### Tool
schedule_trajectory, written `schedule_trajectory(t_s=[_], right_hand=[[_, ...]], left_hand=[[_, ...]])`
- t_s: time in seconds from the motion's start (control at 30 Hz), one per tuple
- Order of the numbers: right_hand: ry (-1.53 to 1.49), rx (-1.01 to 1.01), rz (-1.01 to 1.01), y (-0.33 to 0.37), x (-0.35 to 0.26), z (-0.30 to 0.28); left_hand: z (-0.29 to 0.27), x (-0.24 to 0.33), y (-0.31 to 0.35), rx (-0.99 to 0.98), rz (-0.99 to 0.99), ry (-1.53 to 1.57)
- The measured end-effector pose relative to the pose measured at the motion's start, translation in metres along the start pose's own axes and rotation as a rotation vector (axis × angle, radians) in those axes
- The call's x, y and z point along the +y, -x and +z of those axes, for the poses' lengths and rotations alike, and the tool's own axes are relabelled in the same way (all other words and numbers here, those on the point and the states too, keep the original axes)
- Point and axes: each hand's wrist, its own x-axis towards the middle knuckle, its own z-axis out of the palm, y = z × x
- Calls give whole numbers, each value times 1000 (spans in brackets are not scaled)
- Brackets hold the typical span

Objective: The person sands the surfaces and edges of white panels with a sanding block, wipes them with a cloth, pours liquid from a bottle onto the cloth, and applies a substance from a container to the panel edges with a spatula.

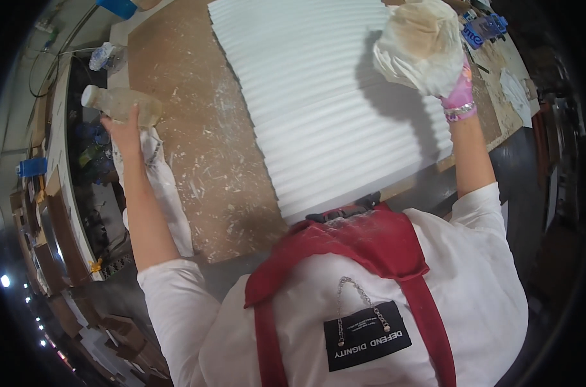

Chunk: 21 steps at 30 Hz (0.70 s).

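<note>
My left hand [126, 132] is bare and closed round a clear plastic bottle [128, 105] with a white cap. The bottle lies tipped on its side, cap to the left, above the left edge of the table, and looks part-filled with pale liquid. My right hand [459, 100] wears a pink glove with a shiny band at the wrist. It grips a bunched white cloth [419, 48] with a brownish stain, held over the far right of a white ribbed panel [325, 109]. The cloth hides most of the right fingers and casts a shadow on the panel.
The panel lies on a brown, white-flecked worktable [203, 142]. A white rag [167, 193] hangs along its left edge. A blue container [117, 6] stands far left, a crumpled plastic bag [106, 57] nearby. At the far right are a blue package [484, 30] and a pale cloth [515, 93].
</note>
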Motion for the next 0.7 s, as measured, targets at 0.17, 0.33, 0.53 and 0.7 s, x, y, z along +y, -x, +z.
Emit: schedule_trajectory(t_s=[0.17,0.33,0.53,0.7], right_hand=[[806,124,-415,58,-19,-5],[678,-305,-764,88,-72,180],[711,-42,-772,61,29,42],[593,-99,-148,21,104,-101]], left_hand=[[44,187,176,-503,135,-315],[96,261,260,-1303,-189,-451],[97,237,289,-969,299,-614],[103,240,288,-977,323,-636]])
